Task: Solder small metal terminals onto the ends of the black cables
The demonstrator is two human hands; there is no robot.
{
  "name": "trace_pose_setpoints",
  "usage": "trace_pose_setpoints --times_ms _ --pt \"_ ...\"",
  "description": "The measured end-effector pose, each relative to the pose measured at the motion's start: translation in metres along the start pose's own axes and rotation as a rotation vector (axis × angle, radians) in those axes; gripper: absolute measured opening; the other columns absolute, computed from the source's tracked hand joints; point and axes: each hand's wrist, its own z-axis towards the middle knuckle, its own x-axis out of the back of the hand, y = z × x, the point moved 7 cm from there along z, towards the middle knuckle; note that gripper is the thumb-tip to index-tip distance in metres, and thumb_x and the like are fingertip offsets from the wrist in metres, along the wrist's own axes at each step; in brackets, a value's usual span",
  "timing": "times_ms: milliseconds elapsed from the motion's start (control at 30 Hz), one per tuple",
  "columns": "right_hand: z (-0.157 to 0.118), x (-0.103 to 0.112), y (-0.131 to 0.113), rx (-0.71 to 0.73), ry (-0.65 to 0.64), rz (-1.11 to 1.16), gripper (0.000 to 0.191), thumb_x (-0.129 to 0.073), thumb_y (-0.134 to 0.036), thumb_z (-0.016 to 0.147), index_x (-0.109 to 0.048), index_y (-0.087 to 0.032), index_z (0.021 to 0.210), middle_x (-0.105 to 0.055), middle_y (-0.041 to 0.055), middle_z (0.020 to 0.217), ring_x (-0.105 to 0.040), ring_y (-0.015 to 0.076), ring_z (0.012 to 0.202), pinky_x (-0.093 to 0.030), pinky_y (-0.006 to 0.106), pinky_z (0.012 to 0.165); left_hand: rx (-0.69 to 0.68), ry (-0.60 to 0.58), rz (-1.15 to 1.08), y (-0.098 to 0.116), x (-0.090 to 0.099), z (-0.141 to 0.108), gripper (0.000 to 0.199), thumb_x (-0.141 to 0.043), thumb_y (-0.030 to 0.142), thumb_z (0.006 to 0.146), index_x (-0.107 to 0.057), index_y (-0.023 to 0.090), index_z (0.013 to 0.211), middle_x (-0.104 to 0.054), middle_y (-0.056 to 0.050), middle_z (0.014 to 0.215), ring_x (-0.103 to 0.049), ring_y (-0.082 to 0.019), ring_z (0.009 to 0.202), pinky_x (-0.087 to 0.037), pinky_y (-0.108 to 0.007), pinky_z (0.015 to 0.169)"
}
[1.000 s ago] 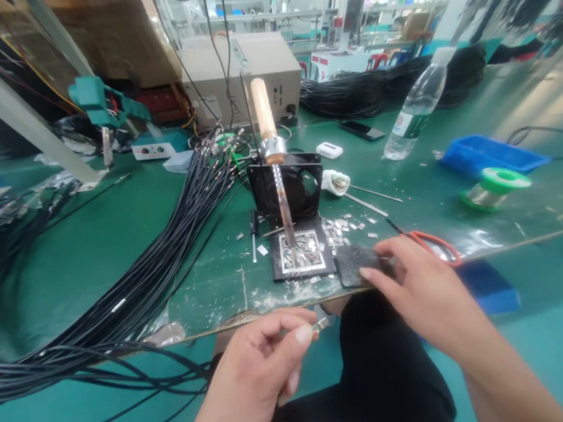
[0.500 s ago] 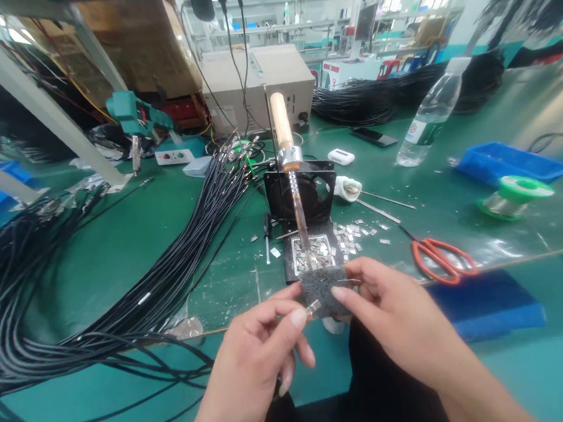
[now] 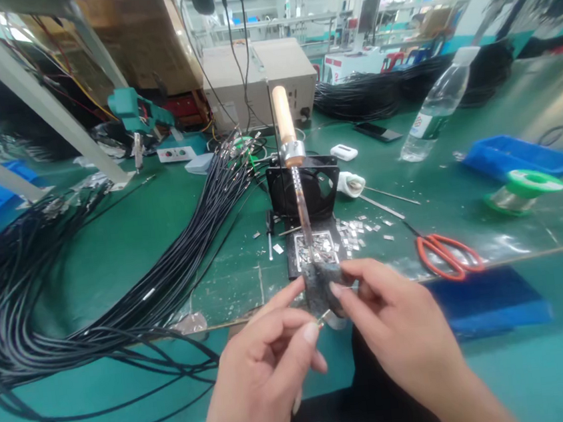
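Observation:
My left hand [image 3: 276, 352] pinches a small shiny metal part [image 3: 325, 316] between thumb and fingertips; its exact kind is too small to make out. My right hand [image 3: 393, 320] is closed on a dark speckled pad [image 3: 327, 287] at the bench's front edge, with the thumb on its right side. Just behind the pad, a soldering iron [image 3: 301, 202] with a wooden handle points tip-down over a white-edged tray [image 3: 298, 256] of small metal pieces. Loose metal pieces [image 3: 352, 234] lie to the tray's right.
A black fan [image 3: 327, 189] stands behind the iron. Black cables [image 3: 168, 276] fill the left side. To the right are red-handled scissors [image 3: 447, 257], a solder spool [image 3: 525, 189], a blue tray [image 3: 521, 152] and a tilted water bottle [image 3: 439, 107]. A screwdriver [image 3: 269, 229] lies left of the tray.
My left hand has moved slightly right and down with the small metal part, which is turned differently. The dark pad, flat before, now looks bent or tilted in my right hand.

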Motion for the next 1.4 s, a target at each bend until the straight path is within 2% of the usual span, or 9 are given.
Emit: trace_pose_setpoints --times_ms 167,300,467,567,667,867,1067,1267,1400 --pt "-0.008 0.001 -0.003 0.048 0.027 0.017 0.012 -0.063 -0.024 0.097 -0.075 -0.024 0.099 -0.054 -0.0055 0.06 -0.048 0.0097 0.051 -0.04 0.022 0.05 -0.002 0.013 0.045 0.0 -0.001 -0.007 0.031 -0.063 0.048 0.099 -0.075 0.027 0.079 -0.076 -0.01 0.075 -0.032 -0.029 0.159 -0.038 -0.04 0.113" --pt "-0.007 0.001 -0.001 0.022 0.028 0.022 0.011 -0.064 -0.028 0.097 -0.075 -0.025 0.099 -0.052 -0.0058 0.058 -0.047 0.0102 0.051 -0.038 0.022 0.05 0.001 0.03 0.049 0.001 0.003 -0.007 0.034 -0.063 0.048 0.099 -0.076 0.027 0.077 -0.074 -0.01 0.071 -0.035 -0.029 0.158 -0.033 -0.041 0.118" --pt "0.0 -0.007 0.007 -0.052 -0.029 0.034 0.014 -0.064 -0.03 0.095 -0.075 -0.022 0.095 -0.054 -0.0044 0.058 -0.048 0.0111 0.05 -0.037 0.024 0.05 0.05 0.03 0.005 -0.008 0.006 0.002 0.035 -0.063 0.053 0.099 -0.078 0.024 0.085 -0.072 -0.012 0.07 -0.047 -0.033 0.147 -0.052 -0.032 0.079" --pt "-0.004 -0.011 0.018 -0.129 -0.088 0.064 0.018 -0.065 -0.037 0.095 -0.076 -0.022 0.096 -0.055 -0.004 0.059 -0.046 0.0109 0.052 -0.037 0.024 0.051 0.12 0.021 -0.02 -0.019 0.005 0.004 0.041 -0.064 0.057 0.097 -0.077 0.019 0.085 -0.071 -0.012 0.072 -0.071 -0.032 0.102 -0.046 -0.028 0.057" --pt "-0.009 -0.006 0.034 -0.247 -0.148 0.085 0.026 -0.066 -0.045 0.094 -0.078 -0.022 0.097 -0.054 -0.0037 0.058 -0.047 0.0113 0.051 -0.038 0.023 0.05 0.155 -0.006 -0.055 -0.027 0.002 0.004 0.045 -0.064 0.058 0.098 -0.076 0.015 0.092 -0.073 -0.011 0.081 -0.059 -0.015 0.056 -0.041 -0.027 0.051" --pt "0.011 0.047 0.073 -0.388 0.017 -0.156 0.044 -0.071 -0.058 0.085 -0.081 -0.021 0.107 -0.07 0.0032 0.071 -0.06 0.0175 0.056 -0.046 0.028 0.051 0.24 -0.074 -0.134 -0.029 -0.003 0.008 0.039 -0.064 0.053 0.098 -0.068 0.016 0.088 -0.058 0.0 0.062 -0.048 -0.01 0.051 -0.034 -0.022 0.05" --pt "-0.003 0.092 0.065 -0.282 0.316 -0.445 0.04 -0.071 -0.06 0.089 -0.082 -0.025 0.105 -0.073 0.0036 0.071 -0.064 0.0181 0.052 -0.043 0.027 0.044 0.262 -0.117 -0.254 -0.022 -0.008 0.008 0.035 -0.067 0.047 0.092 -0.06 0.016 0.078 -0.041 0.006 0.058 -0.029 -0.007 0.05 -0.021 -0.023 0.048" --pt "-0.031 0.035 -0.01 0.324 -0.182 -0.149 0.014 -0.064 -0.026 0.102 -0.076 -0.027 0.109 -0.07 -0.0011 0.083 -0.068 0.0093 0.069 -0.055 0.018 0.062 0.261 -0.167 -0.19 -0.021 -0.013 0.006 0.035 -0.067 0.05 0.092 -0.062 0.017 0.082 -0.036 0.008 0.057 -0.023 -0.007 0.049 -0.019 -0.024 0.047" --pt "-0.033 0.013 -0.028 0.506 -0.235 -0.118 0.023 -0.054 -0.013 0.104 -0.075 -0.02 0.111 -0.073 0.0035 0.096 -0.071 0.0109 0.077 -0.057 0.022 0.068 0.263 -0.236 -0.191 -0.02 -0.017 0.005 0.032 -0.067 0.047 0.091 -0.06 0.018 0.081 -0.035 0.008 0.059 -0.022 -0.007 0.05 -0.018 -0.023 0.046"
